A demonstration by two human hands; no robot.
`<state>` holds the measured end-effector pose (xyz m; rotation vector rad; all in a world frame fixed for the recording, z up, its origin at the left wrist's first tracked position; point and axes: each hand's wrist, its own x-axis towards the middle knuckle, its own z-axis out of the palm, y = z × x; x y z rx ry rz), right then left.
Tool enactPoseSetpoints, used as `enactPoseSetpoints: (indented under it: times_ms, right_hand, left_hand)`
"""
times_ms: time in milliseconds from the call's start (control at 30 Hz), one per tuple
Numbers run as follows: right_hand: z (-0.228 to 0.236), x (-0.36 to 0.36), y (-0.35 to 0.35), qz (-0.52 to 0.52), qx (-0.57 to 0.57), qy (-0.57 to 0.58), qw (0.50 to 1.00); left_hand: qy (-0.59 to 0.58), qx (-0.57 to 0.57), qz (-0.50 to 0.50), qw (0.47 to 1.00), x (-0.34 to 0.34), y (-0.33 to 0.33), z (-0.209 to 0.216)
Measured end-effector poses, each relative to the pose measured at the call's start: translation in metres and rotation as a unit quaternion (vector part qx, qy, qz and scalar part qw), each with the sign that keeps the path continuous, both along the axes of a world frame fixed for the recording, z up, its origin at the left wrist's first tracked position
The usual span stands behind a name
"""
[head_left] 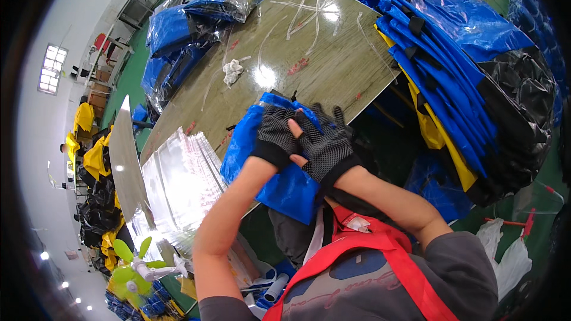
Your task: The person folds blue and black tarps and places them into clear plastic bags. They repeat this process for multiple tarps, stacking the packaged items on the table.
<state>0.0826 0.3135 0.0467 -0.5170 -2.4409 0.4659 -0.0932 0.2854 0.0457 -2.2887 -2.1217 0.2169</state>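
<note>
At the near edge of the table lies a folded blue plastic-like piece [244, 148], with small black bits at its far edge and its near corner hanging toward my body. My left hand [276, 131], in a black dotted glove with a bare thumb, rests flat on its middle. Beside it, my right hand [326, 145] in a matching glove lies across the right side, fingers stretched and apart. The thumbs point toward each other between the two hands. Much of the blue piece is covered by the gloves, so its exact kind does not show.
A stack of clear plastic sleeves [181, 172] lies left on the glossy table [321, 41]. A crumpled white scrap [233, 72] sits farther back. Wrapped blue bundles [178, 27] line the far left. Piled blue, yellow and black pieces [440, 83] stand right. A green fan [134, 270] is lower left.
</note>
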Motion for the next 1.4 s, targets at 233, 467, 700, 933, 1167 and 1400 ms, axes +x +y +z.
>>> enactPoseSetpoints:
  times_ms: [233, 467, 700, 933, 1167, 1400]
  right_hand:
    - [-0.082, 0.047, 0.021, 0.179, 0.033, 0.021, 0.983]
    - [-0.064, 0.046, 0.063, 0.214, 0.146, 0.108, 0.96]
    - [-0.082, 0.067, 0.058, 0.067, -0.33, 0.054, 0.94]
    - [-0.077, 0.061, 0.017, 0.058, -0.726, -0.049, 0.684]
    - [-0.068, 0.054, 0.015, 0.061, -0.742, -0.014, 0.668]
    - [-0.056, 0.046, 0.026, 0.073, -0.673, -0.048, 0.735]
  left_hand:
    - [-0.307, 0.014, 0.014, 0.952, -0.077, -0.021, -0.035]
    - [-0.566, -0.074, 0.126, 0.811, -0.071, -0.053, -0.028]
    - [-0.8, 0.274, 0.162, 0.508, 0.015, -0.168, -0.013]
    - [-0.468, 0.298, 0.533, 0.639, 0.086, -0.189, -0.058]
    - [-0.133, 0.196, 0.255, 0.937, 0.057, -0.176, -0.05]
    - [-0.294, 0.091, 0.252, 0.918, 0.008, -0.164, -0.02]
